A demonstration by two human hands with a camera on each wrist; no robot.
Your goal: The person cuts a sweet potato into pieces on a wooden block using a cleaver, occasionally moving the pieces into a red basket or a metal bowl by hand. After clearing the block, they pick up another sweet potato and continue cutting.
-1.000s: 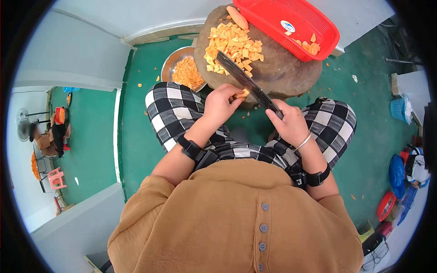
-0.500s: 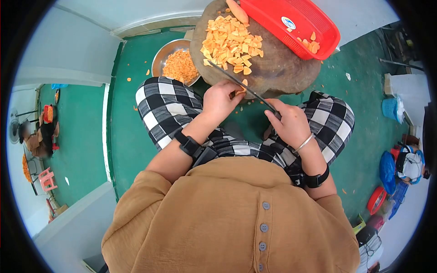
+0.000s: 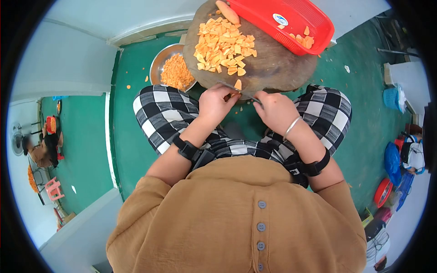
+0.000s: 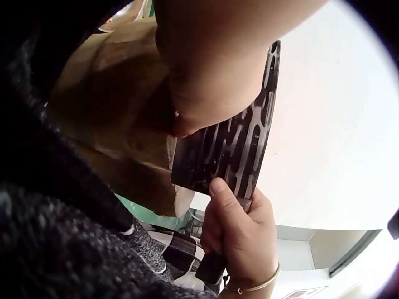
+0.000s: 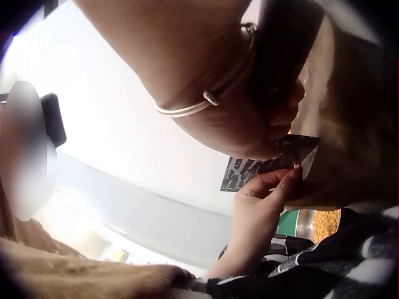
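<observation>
My right hand [image 3: 278, 110] grips the handle of a cleaver, whose dark patterned blade [image 4: 234, 149] lies along the near edge of a round wooden chopping block [image 3: 282, 68]. Opposite it, my left hand [image 3: 217, 105] pinches a small orange carrot piece [image 3: 238, 84] at that edge, fingertips close beside the blade. In the right wrist view, the thumb and forefinger of the left hand [image 5: 262, 199] meet right at the blade. Many cut carrot chunks [image 3: 223, 45] are spread over the block's left part, and a whole peeled carrot [image 3: 227, 12] lies behind them.
A red plastic basket [image 3: 291, 20] with several carrot pieces rests on the block's back right. A metal bowl [image 3: 157, 68] of chopped carrot stands on the green floor, left of the block. My checkered knees flank the block. Another person sits far left, beside a pink stool [image 3: 54, 189].
My right hand has moved left, toward the left hand. The cleaver, earlier raised and slanting over the block, now sits lower at the near edge, its blade seen almost edge-on.
</observation>
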